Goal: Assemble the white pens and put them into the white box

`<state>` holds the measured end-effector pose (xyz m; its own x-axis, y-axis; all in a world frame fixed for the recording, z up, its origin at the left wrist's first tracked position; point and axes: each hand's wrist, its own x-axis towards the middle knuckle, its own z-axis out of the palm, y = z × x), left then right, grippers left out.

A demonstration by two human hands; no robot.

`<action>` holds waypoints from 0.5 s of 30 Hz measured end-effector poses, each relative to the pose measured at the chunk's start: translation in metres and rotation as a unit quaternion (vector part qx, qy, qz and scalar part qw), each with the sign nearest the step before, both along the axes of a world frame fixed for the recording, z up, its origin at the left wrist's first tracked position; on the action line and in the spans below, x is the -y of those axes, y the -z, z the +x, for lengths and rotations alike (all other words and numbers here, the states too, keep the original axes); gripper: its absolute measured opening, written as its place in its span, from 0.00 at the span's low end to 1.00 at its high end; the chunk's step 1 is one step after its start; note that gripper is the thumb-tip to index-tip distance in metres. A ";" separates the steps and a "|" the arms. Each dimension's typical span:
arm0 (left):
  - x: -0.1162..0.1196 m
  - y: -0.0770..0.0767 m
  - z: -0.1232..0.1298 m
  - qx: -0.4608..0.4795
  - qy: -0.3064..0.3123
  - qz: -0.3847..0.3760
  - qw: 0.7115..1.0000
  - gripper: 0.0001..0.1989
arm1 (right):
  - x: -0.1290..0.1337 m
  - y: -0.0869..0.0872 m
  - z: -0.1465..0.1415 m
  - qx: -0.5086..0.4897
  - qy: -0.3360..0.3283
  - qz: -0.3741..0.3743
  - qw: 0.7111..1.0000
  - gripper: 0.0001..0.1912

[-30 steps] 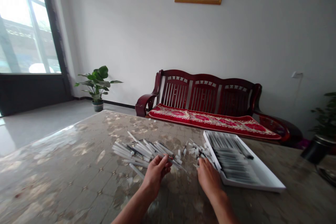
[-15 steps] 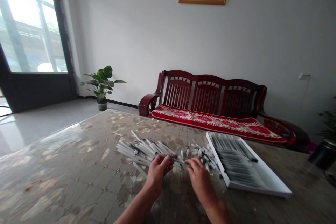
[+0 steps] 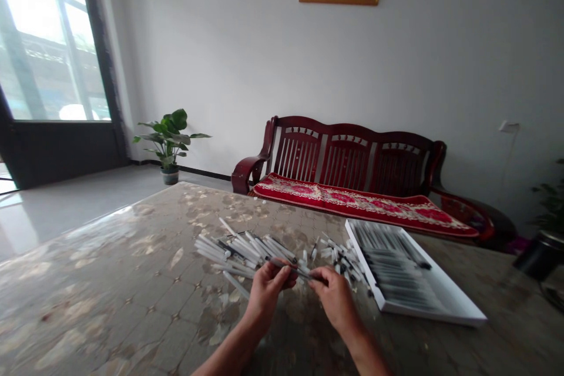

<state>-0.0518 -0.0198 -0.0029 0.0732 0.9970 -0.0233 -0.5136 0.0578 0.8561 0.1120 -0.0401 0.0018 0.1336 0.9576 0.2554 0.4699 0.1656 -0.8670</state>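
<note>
Near the middle of the table, my left hand [image 3: 269,288] pinches a slim dark pen [image 3: 299,271] that slants down to the right. The fingers of my right hand [image 3: 330,288] are closed at the pen's right end. Behind and left of my left hand lies a loose pile of whitish pen barrels [image 3: 238,251]. Small caps or pen parts [image 3: 346,258], clear and black, are scattered just beyond my right hand. On the right stands a white open box [image 3: 456,294] with rows of pens [image 3: 396,276] in it.
The patterned table [image 3: 132,294] stretches far to the left. Behind it stands a dark red wooden bench [image 3: 343,153] with a red floral cover [image 3: 361,200]. A black container [image 3: 538,255] is at the right edge. Tiny white pieces [image 3: 259,200] lie near the table's far edge.
My right hand has moved slightly left, closer to my left hand, and the pen between them looks more fully in line. The view has shifted slightly.
</note>
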 end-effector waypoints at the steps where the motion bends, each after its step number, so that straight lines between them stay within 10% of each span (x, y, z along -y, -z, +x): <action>1: 0.001 -0.001 -0.001 -0.007 0.007 0.012 1.000 0.22 | 0.001 -0.001 0.001 -0.033 -0.014 -0.037 0.999 0.03; 5: 0.004 -0.003 -0.002 -0.026 0.031 0.034 0.999 0.21 | 0.007 -0.010 0.003 -0.098 -0.081 -0.128 0.984 0.06; 15: 0.003 -0.011 0.001 -0.074 0.030 0.029 0.996 0.30 | -0.002 -0.050 0.056 0.138 -0.007 0.000 0.990 0.08</action>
<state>-0.0506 -0.0223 0.0079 0.1327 0.9910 0.0185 -0.3777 0.0333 0.9253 0.1677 -0.0383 0.0514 0.0458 0.9588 0.2805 0.6865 0.1738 -0.7060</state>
